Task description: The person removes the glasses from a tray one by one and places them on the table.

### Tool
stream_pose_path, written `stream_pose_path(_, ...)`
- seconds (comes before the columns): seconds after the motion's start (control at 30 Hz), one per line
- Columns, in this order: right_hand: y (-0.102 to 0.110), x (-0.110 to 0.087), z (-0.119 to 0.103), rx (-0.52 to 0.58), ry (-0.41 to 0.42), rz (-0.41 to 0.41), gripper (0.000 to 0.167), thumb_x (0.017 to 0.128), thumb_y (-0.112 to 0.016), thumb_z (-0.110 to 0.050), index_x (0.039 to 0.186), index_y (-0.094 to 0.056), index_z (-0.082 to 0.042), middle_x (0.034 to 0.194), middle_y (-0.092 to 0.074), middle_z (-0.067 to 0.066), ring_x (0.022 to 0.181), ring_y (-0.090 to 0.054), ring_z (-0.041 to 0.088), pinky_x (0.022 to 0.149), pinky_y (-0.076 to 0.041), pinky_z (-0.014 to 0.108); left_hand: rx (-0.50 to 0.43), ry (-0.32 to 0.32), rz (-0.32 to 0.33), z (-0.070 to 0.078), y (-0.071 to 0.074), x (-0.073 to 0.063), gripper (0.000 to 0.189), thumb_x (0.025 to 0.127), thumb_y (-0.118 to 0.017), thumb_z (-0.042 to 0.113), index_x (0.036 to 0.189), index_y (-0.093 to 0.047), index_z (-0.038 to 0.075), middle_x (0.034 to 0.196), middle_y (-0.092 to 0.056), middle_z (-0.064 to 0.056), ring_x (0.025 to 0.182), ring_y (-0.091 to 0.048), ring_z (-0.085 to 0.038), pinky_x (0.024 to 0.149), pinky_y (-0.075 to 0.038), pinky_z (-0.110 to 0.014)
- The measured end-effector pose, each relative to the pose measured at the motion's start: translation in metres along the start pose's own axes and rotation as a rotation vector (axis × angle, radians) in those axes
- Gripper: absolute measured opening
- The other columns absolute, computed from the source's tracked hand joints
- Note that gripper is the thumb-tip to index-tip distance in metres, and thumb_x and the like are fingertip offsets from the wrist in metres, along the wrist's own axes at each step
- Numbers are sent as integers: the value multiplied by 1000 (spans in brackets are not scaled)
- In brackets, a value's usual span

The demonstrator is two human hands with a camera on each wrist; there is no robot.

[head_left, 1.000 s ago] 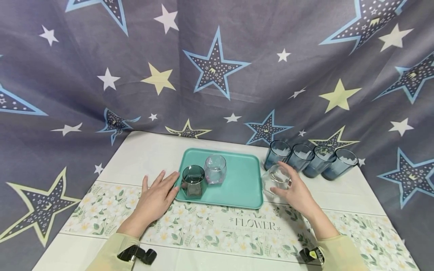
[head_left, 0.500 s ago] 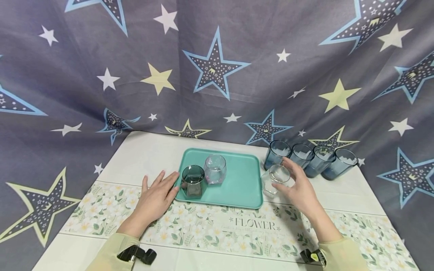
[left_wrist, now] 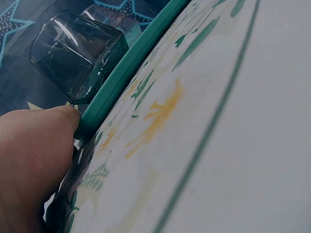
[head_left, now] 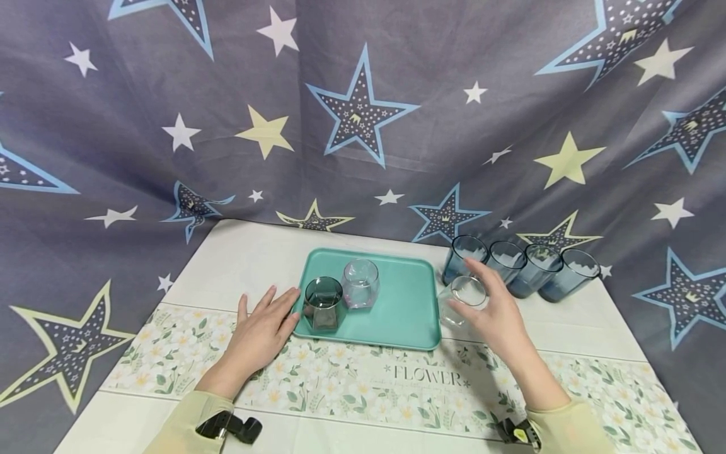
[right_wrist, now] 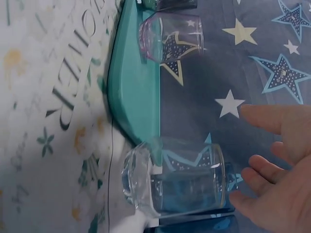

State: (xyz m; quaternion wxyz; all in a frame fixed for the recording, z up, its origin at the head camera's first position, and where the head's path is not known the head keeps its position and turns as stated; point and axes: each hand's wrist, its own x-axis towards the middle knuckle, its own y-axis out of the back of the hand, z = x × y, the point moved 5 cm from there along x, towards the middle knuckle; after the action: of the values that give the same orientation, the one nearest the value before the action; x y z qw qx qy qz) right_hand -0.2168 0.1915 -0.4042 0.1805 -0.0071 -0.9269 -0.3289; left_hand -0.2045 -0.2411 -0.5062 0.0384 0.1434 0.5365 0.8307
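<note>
A clear glass tumbler (head_left: 457,309) stands upright just right of the turquoise tray (head_left: 403,309). My right hand (head_left: 499,318) is above it, thumb and fingers spread. In the right wrist view the fingertips (right_wrist: 248,112) stand off the tumbler's rim, with nothing held. At the tray's left end, my left hand (head_left: 258,334) lies with its fingers extended, the fingertips at the tray's edge. A dark grey glass (head_left: 324,310) stands on the tray close to those fingers. Beside it on the tray is a clear, pink-tinted glass (head_left: 360,287).
Several tall blue glasses (head_left: 527,271) stand in a row at the back right, close behind the clear tumbler. The table has a white cloth (head_left: 249,252) with a floral band. A grey star-patterned curtain (head_left: 363,189) hangs along the table's back edge.
My right hand has let go of the clear tumbler and its fingers have spread and lifted off. The tumbler now stands upright beside the tray. My left hand has stayed still.
</note>
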Motion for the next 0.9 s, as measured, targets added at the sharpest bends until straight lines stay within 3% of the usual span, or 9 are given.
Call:
stream_pose_path(0.57,-34,6,-23,48,5,-81,88,90,-94,-5,165,-50,-10,162,-53,15,151,-49,38,124,-38,62,1,4,-1,-1,-1,0,56,118,-54,39,170,-48,18,170,-50,-3,164,-32,-39,126,1,-79)
stream_pose_path(0.9,-52,7,-24,41,26,-95,86,90,-94,-9,164,-52,-11,160,-54,13,150,-51,39,124,-38,62,-3,7,-3,-1,-1,0,56,119,-54,38,170,-48,17,170,-50,-3,164,-32,-39,126,1,-78)
